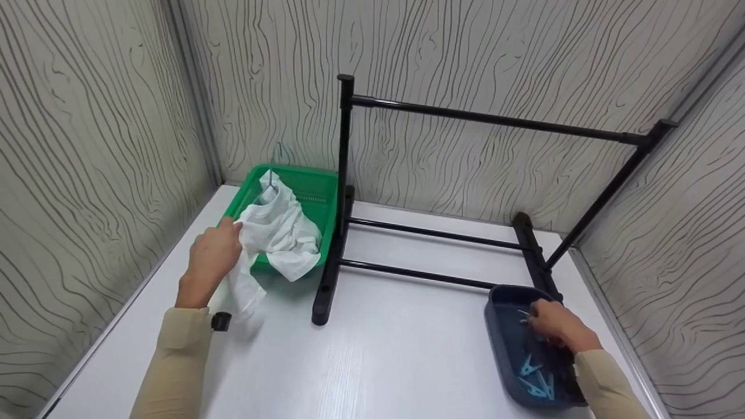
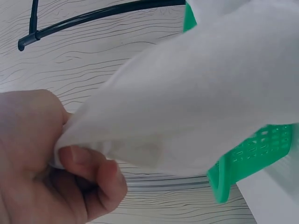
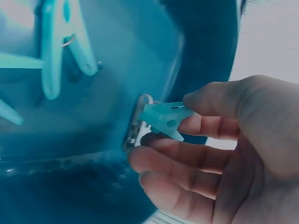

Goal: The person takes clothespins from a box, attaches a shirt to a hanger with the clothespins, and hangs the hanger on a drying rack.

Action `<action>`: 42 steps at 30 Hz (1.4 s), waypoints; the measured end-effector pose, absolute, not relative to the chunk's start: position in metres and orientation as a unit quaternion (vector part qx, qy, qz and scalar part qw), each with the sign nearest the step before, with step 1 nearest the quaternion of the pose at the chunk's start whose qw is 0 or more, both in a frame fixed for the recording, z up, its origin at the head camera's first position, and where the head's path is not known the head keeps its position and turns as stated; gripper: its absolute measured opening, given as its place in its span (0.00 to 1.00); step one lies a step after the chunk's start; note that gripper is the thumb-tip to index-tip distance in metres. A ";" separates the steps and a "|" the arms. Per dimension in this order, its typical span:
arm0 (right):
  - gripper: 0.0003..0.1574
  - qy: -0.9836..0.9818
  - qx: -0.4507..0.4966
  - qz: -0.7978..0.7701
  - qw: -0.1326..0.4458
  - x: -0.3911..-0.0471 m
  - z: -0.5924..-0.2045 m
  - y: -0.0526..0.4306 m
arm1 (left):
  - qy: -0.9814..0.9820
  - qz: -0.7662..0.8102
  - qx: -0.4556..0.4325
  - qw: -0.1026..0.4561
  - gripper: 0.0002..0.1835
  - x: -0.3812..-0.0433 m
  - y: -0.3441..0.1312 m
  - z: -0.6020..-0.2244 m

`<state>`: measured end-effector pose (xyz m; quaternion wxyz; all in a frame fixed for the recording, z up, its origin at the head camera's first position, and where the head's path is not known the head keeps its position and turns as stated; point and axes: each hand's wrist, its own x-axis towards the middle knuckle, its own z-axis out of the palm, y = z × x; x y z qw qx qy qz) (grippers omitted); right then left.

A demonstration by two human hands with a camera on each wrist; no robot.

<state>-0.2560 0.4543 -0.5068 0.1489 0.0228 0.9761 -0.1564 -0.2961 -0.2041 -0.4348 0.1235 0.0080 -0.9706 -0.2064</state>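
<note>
My left hand (image 1: 214, 253) pinches the edge of a white cloth (image 1: 279, 224), which is drawn up from a green basket (image 1: 233, 206). In the left wrist view the cloth (image 2: 187, 93) stretches away from thumb and curled fingers. The hook of a hanger (image 1: 271, 160) rises above the cloth at the back of the basket. Inside a dark blue bin (image 1: 499, 337), my right hand (image 1: 560, 323) is at work. Between its thumb and index finger it pinches a light teal clothespin (image 3: 163, 116), and a whitish clothespin (image 3: 138, 119) is right behind that one.
A black rack (image 1: 495, 119) with a top bar and two low bars stands between basket and bin. Several teal clothespins (image 1: 541, 384) lie at the bin's near end. Wood-patterned walls (image 1: 279, 75) enclose the white table (image 1: 372, 349) at the back and sides.
</note>
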 end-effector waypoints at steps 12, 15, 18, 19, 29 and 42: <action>0.07 0.981 -0.008 -0.153 0.122 -0.254 -0.491 0.451 | -0.955 -0.248 -0.005 0.166 0.19 -0.287 -0.223 -0.422; 0.08 0.981 -0.015 -0.159 0.108 -0.253 -0.487 0.451 | -0.955 -0.255 -0.006 0.154 0.20 -0.286 -0.224 -0.419; 0.09 0.981 -0.021 -0.168 0.096 -0.252 -0.482 0.450 | -0.954 -0.259 -0.006 0.149 0.21 -0.284 -0.227 -0.416; 0.09 0.981 -0.022 -0.170 0.092 -0.251 -0.480 0.450 | -0.954 -0.261 -0.007 0.151 0.21 -0.283 -0.227 -0.416; 0.07 0.981 -0.039 -0.178 0.064 -0.247 -0.462 0.449 | -0.941 -0.270 -0.017 0.204 0.20 -0.275 -0.240 -0.411; 0.09 0.973 -0.088 -0.189 -0.095 -0.247 -0.456 0.443 | -0.925 -0.280 -0.026 0.256 0.17 -0.260 -0.253 -0.397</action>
